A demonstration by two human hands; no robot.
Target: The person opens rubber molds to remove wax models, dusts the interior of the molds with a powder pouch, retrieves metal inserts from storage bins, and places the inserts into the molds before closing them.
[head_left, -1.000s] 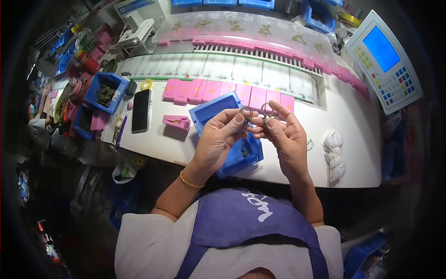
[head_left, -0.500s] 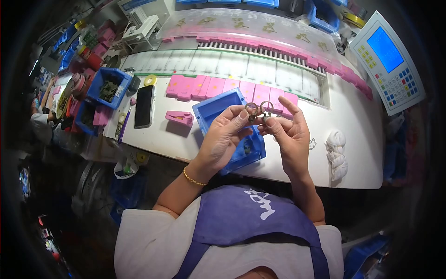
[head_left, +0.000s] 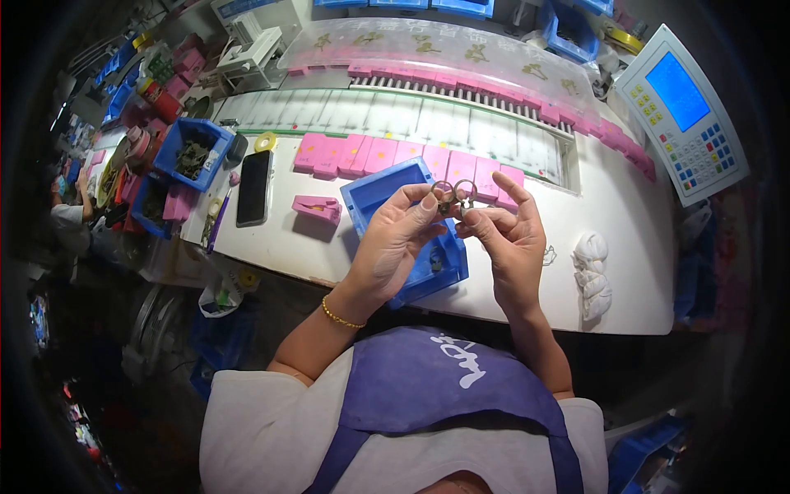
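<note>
Above the blue bin point(head_left: 383, 188), my left hand point(head_left: 393, 239) pinches a small metal ring piece point(head_left: 443, 189) between thumb and fingers. My right hand point(head_left: 512, 247) pinches a second ring piece point(head_left: 465, 191) close beside it, with its index finger raised. The two rings stand side by side, nearly touching; whether they are joined I cannot tell. A small dark item point(head_left: 436, 260) lies in the near part of the bin. Left of the bin is a pink clip-like block point(head_left: 317, 208), and behind it runs a row of pink blocks point(head_left: 380, 156).
A phone point(head_left: 254, 188) lies at the left beside blue bins of parts point(head_left: 194, 155). At the right are a white cloth bundle point(head_left: 592, 277) and a keypad panel with a screen point(head_left: 685, 111). A long glass-edged tray point(head_left: 362, 111) spans the back. Another person's sleeve point(head_left: 67, 216) shows far left.
The two rings have come closer together and shifted slightly in my fingertips. Both hands keep their pinch. The view has shifted slightly.
</note>
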